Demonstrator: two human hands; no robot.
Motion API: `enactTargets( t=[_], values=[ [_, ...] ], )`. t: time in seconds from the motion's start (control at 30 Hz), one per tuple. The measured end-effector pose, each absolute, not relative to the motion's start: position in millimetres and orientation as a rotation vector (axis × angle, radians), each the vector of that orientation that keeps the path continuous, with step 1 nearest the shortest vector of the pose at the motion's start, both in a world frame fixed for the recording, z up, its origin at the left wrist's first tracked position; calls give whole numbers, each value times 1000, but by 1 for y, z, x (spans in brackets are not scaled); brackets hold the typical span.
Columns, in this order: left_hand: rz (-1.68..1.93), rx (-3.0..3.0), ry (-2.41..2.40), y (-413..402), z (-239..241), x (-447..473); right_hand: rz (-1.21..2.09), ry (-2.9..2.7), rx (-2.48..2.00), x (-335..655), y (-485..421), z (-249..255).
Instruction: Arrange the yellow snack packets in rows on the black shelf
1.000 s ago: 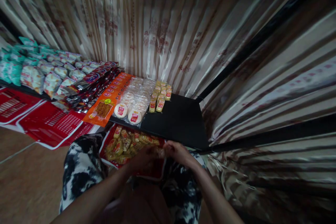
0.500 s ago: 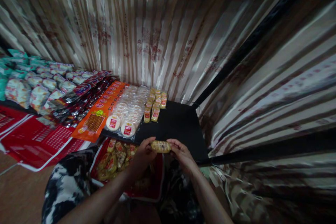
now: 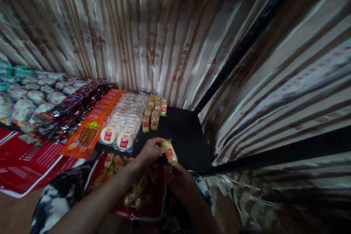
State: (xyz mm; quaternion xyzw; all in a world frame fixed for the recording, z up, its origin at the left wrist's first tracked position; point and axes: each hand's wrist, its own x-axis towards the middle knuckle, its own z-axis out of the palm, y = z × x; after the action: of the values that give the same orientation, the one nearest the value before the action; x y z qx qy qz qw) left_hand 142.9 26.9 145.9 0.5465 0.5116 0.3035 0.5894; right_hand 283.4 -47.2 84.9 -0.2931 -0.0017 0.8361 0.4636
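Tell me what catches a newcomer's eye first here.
The bright orange packet likely stands out first, on the black shelf beside clear-wrapped white rounds. Next comes the yellow-wrapped snack in the left hand near the shelf's front edge, the right hand at its lower end.

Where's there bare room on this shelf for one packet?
The black shelf is bare on its right, bordered by the small yellow packets at left, the curtain behind and the black pole at its back-right corner. The left hand and held packet block some of its front from view. Leftward it's crowded: round white packs, then an orange bag.
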Motion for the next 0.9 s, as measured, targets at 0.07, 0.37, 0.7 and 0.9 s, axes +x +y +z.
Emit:
enactTargets(
  t=[0.07,0.37,0.7,0.9],
  values=[
    [683,1228,1189,27,148,144,2074,143,-711,284,-50,83],
    [824,692,1059,10,145,157,1494,-271,-1073,283,-45,115],
    [877,670,1183,22,136,188,1233,-877,-1311,285,18,116],
    [917,843,1482,42,122,196,959,-1228,-1603,304,89,108]
  ],
)
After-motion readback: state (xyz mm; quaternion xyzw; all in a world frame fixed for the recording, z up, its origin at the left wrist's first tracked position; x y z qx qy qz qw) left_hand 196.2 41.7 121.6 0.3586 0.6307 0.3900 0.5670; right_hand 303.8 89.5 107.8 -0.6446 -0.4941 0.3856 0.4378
